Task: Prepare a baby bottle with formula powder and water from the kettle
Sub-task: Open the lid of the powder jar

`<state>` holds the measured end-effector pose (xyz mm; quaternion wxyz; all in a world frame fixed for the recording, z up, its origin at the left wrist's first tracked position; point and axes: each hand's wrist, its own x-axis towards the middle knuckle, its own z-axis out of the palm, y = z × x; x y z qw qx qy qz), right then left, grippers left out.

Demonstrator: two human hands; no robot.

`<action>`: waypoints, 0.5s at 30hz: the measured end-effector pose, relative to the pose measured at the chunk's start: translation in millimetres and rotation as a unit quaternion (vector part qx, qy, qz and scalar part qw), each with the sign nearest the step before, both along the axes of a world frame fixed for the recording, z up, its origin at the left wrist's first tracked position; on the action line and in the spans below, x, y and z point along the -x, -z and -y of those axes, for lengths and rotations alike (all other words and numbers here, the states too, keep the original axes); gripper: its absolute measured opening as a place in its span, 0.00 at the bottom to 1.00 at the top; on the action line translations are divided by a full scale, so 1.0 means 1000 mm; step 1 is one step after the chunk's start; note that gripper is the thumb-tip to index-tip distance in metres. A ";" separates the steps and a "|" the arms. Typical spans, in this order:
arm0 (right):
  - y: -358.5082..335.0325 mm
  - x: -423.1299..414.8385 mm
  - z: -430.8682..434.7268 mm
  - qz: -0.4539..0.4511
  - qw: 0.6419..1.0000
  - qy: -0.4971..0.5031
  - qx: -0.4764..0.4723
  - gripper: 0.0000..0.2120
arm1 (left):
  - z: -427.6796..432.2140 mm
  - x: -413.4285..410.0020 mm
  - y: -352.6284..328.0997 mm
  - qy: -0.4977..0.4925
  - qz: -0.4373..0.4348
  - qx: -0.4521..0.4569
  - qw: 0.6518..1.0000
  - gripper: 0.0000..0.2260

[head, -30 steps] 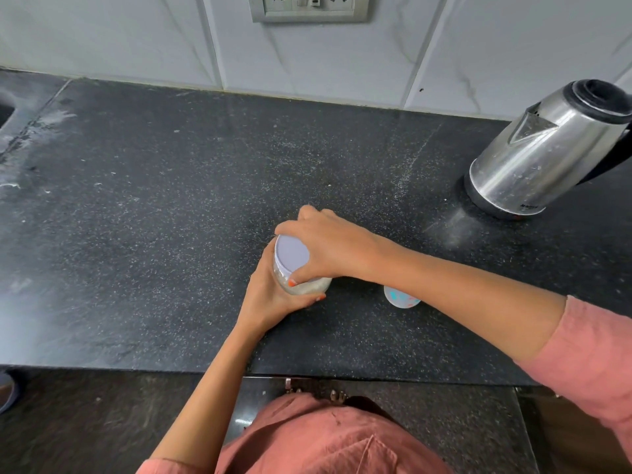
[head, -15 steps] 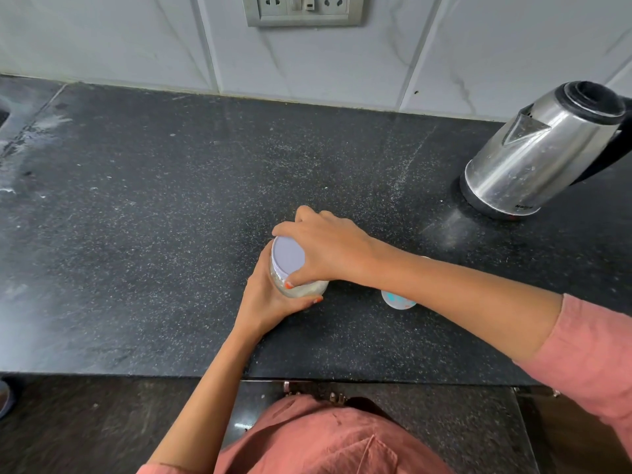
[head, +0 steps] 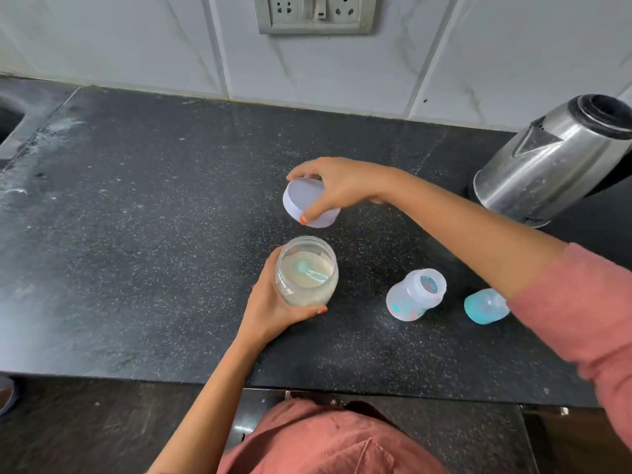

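L hand [head: 273, 304] grips open jar [head: 306, 285]; R hand [head: 338, 186] holds lid [head: 306, 203] just behind it. Bottle [head: 415, 295], cap [head: 485, 306] right of jar, kettle [head: 554, 159] beyond.

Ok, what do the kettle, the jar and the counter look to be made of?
The kettle looks like brushed steel: bright, streaky reflections. The jar is clear plastic or glass, cannot tell which; the powder shows through its wall. The counter looks like dark speckled stone, probably polished granite, faintly glossy.
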<state>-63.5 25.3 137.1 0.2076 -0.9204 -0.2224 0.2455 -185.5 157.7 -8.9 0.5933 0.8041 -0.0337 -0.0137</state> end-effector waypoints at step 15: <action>0.111 -0.053 -0.008 0.033 0.985 0.010 0.167 0.38 | -0.001 -0.004 0.008 0.013 0.028 0.026 0.999 0.40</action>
